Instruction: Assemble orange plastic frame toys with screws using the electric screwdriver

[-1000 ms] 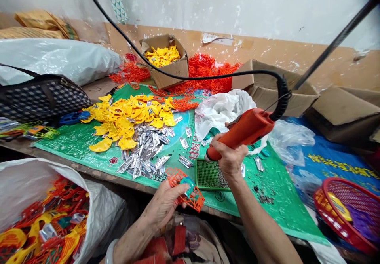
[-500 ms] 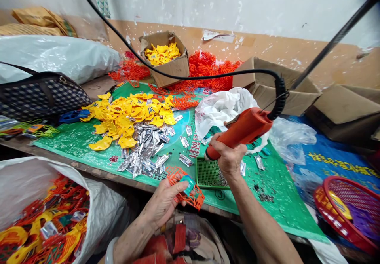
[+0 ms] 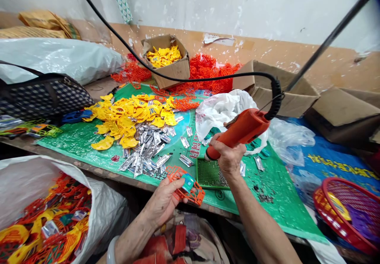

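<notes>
My left hand [image 3: 164, 201] grips an orange lattice plastic piece [image 3: 184, 184] with a small teal part on it, just over the near table edge. My right hand [image 3: 228, 156] is wrapped round an orange electric screwdriver [image 3: 240, 130] with a black cable, its tip pointing down at a small green screw tray [image 3: 210, 174]. Left of the tray lie several silver metal strips [image 3: 147, 153] and, beyond them, a pile of yellow plastic pieces [image 3: 130, 115] on the green mat [image 3: 77, 142].
A white sack [image 3: 38, 212] of finished orange and yellow pieces stands at the lower left. At the back are a cardboard box of yellow pieces [image 3: 169, 60], orange lattice heaps [image 3: 208, 74] and a white plastic bag [image 3: 221, 109]. A red basket [image 3: 347, 210] sits lower right; a checked handbag [image 3: 41, 95] lies left.
The left hand has turned the orange piece slightly and lifted it a little. The right hand and the screwdriver have hardly moved.
</notes>
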Demonstrator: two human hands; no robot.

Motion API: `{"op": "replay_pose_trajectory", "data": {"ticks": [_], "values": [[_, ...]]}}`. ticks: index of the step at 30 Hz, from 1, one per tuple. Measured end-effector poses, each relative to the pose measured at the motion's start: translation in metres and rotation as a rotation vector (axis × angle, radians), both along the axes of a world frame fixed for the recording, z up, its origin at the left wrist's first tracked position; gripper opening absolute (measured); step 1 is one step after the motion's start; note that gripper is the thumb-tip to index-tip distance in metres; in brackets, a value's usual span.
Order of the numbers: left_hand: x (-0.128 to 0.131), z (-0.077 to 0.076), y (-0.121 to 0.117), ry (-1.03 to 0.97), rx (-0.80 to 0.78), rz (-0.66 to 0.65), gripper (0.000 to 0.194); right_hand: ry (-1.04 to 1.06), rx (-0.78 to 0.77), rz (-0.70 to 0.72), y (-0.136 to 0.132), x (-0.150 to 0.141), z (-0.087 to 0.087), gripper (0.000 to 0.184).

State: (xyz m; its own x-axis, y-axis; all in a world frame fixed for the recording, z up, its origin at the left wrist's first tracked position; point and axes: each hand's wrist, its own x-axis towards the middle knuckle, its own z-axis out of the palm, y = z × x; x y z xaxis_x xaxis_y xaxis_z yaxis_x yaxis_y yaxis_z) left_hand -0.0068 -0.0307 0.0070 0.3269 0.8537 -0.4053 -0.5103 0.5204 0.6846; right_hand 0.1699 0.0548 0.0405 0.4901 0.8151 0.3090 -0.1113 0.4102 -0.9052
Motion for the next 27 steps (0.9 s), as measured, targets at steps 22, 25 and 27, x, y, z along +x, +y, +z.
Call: {"op": "replay_pose_trajectory", "data": {"ticks": [22, 25, 27], "values": [[0.001, -0.005, 0.001, -0.035, -0.033, 0.036, 0.028, 0.223, 0.125, 0.523, -0.077, -0.021, 0.049, 0.05], [0.001, -0.005, 0.002, -0.041, -0.036, 0.04, 0.03, 0.207, 0.105, 0.503, -0.077, -0.023, 0.048, 0.051], [0.001, -0.004, 0.001, -0.045, -0.034, 0.041, 0.03, 0.201, 0.086, 0.489, -0.077, -0.024, 0.047, 0.052]]}}
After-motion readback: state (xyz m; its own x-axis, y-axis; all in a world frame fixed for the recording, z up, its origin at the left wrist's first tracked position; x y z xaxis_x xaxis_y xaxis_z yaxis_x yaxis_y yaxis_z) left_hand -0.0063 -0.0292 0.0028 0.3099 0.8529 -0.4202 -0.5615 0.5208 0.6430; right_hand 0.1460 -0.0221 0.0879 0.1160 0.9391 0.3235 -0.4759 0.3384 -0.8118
